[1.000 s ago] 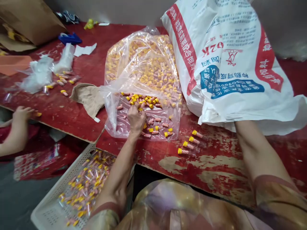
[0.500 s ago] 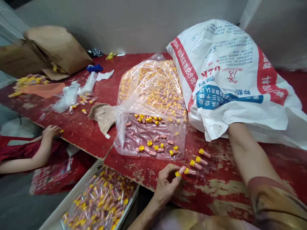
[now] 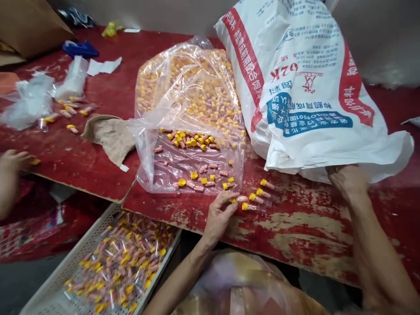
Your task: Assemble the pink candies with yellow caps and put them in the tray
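My left hand point(image 3: 220, 214) rests at the table's front edge, with thumb and forefinger closed on the yellow cap of a small pink-patterned tube point(image 3: 242, 198). Beside it on the table, several similar yellow-capped tubes point(image 3: 256, 199) lie in a slanting row, some with clear plastic at their ends. My right hand point(image 3: 349, 179) is at the mouth of a white printed sack point(image 3: 311, 100). Its fingers look curled, their tips partly hidden under the sack's edge; what they hold cannot be made out.
A clear plastic bag point(image 3: 149, 164) full of yellow-capped pieces lies open on the red table point(image 3: 108, 183). Below the edge stands a white perforated crate point(image 3: 70, 262) of filled tubes. Another person's hand point(image 3: 13, 164) is at far left, near clear bags point(image 3: 29, 103) and brown cloth point(image 3: 110, 135).
My right hand has drawn back out of the sack to its mouth, and the sack's opening has sagged. My left hand stays at the tubes. The view has shifted.
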The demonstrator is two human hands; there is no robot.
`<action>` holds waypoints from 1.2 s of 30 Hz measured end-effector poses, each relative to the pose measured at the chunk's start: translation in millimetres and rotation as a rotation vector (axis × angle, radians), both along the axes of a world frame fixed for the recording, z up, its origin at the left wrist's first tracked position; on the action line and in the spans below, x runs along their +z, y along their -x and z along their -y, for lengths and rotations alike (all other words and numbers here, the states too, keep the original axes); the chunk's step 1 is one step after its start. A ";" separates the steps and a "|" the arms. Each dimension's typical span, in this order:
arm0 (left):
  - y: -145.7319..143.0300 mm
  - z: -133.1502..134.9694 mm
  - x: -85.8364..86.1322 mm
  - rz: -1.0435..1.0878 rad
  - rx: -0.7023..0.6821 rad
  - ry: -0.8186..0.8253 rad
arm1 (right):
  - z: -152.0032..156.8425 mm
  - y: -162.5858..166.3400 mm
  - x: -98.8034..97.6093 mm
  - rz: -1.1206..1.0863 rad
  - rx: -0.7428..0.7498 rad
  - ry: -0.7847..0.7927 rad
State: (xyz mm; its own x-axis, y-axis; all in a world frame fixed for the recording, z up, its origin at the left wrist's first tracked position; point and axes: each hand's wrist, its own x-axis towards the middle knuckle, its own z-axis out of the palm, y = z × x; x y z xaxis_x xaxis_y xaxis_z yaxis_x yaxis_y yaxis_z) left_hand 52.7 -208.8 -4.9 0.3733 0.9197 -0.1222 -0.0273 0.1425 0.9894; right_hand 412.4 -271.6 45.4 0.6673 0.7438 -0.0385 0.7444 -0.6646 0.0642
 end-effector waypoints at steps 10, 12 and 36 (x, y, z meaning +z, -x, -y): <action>-30.6 27.8 13.8 0.090 -0.292 0.050 | 62.3 152.7 -32.3 -1.004 0.492 -0.671; -29.6 31.0 16.4 0.035 -0.292 -0.060 | 50.0 164.4 -32.9 -0.957 0.651 -0.693; 10.0 -127.4 16.3 -0.704 0.357 -0.632 | -1.1 77.2 -82.9 -0.339 0.424 -0.733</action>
